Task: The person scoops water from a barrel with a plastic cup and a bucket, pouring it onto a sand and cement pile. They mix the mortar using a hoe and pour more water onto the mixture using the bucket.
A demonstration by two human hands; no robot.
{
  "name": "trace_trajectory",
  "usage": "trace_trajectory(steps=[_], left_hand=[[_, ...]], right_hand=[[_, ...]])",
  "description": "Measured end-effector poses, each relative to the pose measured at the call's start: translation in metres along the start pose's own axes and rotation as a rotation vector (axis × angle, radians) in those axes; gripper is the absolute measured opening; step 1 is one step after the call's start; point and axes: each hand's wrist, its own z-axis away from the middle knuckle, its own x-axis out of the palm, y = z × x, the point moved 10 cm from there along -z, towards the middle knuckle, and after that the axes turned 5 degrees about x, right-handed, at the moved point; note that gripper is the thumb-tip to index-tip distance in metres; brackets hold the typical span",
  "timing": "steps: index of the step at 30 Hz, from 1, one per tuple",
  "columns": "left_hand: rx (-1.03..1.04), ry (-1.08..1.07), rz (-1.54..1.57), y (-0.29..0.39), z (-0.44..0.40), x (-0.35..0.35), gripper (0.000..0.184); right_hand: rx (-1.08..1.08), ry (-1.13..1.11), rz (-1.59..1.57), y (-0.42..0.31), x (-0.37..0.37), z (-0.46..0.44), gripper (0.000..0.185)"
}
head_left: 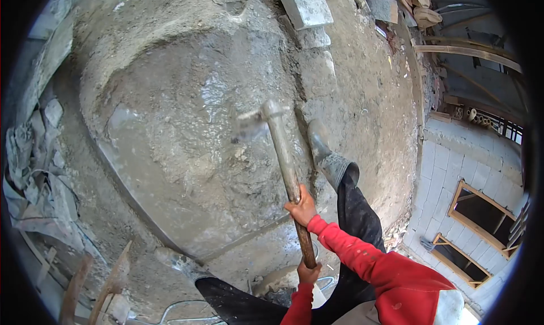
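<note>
A hoe point(282, 146) with a long, worn wooden handle reaches forward over wet grey mortar point(187, 138). My right hand point(303, 207) is wrapped around the middle of its handle, with the red sleeve stretched out. Nearer my body, my left hand point(309, 273) grips the butt end of the same handle. The hoe's metal head is at or just above the mortar; its blade is smeared by motion, so contact cannot be made out. Around the wet middle, the mortar rises in a rough, sandy bank.
My muddy right boot point(326, 149) stands beside the mortar, my left boot point(177, 261) at its near-left edge. Concrete blocks point(306, 6) lie at the top. Crumpled sacks point(28, 155) and boards point(110, 277) are at left. A block wall point(439, 172) with wooden frames stands at right.
</note>
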Motion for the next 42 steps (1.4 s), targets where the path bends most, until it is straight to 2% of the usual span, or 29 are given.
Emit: trace_trajectory(steps=[2,4,5,6,8,9,10,12,14,18,22,23,27,28,29,30,31,33,34,36,38,40,42], left_hand=[[0.316,0.07,-0.243,0.095,-0.065,0.008,0.037],[0.433,0.127,-0.12,0.171,-0.146,0.024,0.037],[0.473,0.074,-0.001,0.192,-0.193,0.04,0.028],[0.587,0.079,-0.022,0.224,-0.232,0.048,0.024],[0.466,-0.01,0.122,0.268,-0.279,0.072,0.023],[0.367,-0.046,0.216,0.274,-0.288,0.081,0.024],[0.356,-0.039,0.219,0.28,-0.286,0.089,0.024],[0.133,-0.067,0.352,0.257,-0.272,0.108,0.022],[0.074,-0.074,0.317,0.244,-0.258,0.108,0.019],[0.001,-0.178,0.444,0.24,-0.208,0.123,0.012],[-0.103,-0.208,0.503,0.229,-0.165,0.115,0.014],[-0.155,-0.212,0.504,0.216,-0.151,0.108,0.015],[-0.223,-0.282,0.581,0.176,-0.107,0.08,0.016],[-0.235,-0.287,0.588,0.159,-0.097,0.069,0.015],[-0.254,-0.271,0.587,0.139,-0.085,0.054,0.014],[-0.28,-0.257,0.581,0.115,-0.069,0.04,0.014],[-0.277,-0.245,0.539,0.081,-0.055,0.028,0.016],[-0.227,-0.229,0.447,0.042,-0.012,0.005,0.018],[-0.278,-0.222,0.412,0.009,0.01,0.0,0.015],[-0.301,-0.191,0.294,-0.037,0.051,-0.017,0.018],[-0.284,-0.161,0.187,-0.061,0.074,-0.031,0.024],[-0.207,-0.168,0.044,-0.062,0.062,-0.045,0.03],[-0.014,-0.208,-0.113,-0.061,0.003,-0.05,0.037]], right_hand=[[-0.186,0.086,0.041,-0.085,-0.028,-0.042,0.045],[-0.355,0.143,-0.008,-0.165,-0.051,-0.105,0.043],[-0.443,0.169,-0.054,-0.199,-0.061,-0.137,0.044],[-0.45,0.152,-0.076,-0.226,-0.065,-0.17,0.045],[-0.426,0.147,-0.082,-0.254,-0.065,-0.233,0.044],[-0.419,0.157,-0.07,-0.255,-0.063,-0.263,0.043],[-0.41,0.149,-0.065,-0.247,-0.06,-0.284,0.043],[-0.175,0.187,0.182,-0.2,-0.054,-0.314,0.051],[-0.134,0.177,0.229,-0.192,-0.046,-0.309,0.052],[-0.035,0.159,0.376,-0.166,-0.053,-0.292,0.055],[0.136,0.214,0.477,-0.123,-0.05,-0.264,0.048],[0.21,0.13,0.481,-0.112,-0.043,-0.25,0.048],[0.188,0.079,0.561,-0.058,-0.01,-0.222,0.052],[0.227,0.023,0.501,-0.048,0.002,-0.196,0.054],[0.152,-0.009,0.432,-0.007,0.018,-0.204,0.056],[0.176,-0.02,0.409,-0.019,0.022,-0.152,0.055],[0.18,-0.008,0.39,0.013,0.032,-0.135,0.054],[0.305,-0.049,0.239,0.04,0.042,-0.064,0.049],[0.1,0.032,0.33,0.076,0.046,-0.052,0.046],[0.334,-0.092,0.006,0.097,0.051,0.016,0.04],[0.393,-0.158,-0.21,0.11,0.052,0.051,0.037],[0.422,-0.178,-0.293,0.088,0.047,0.059,0.035],[0.206,-0.139,-0.407,0.018,0.024,0.03,0.032]])
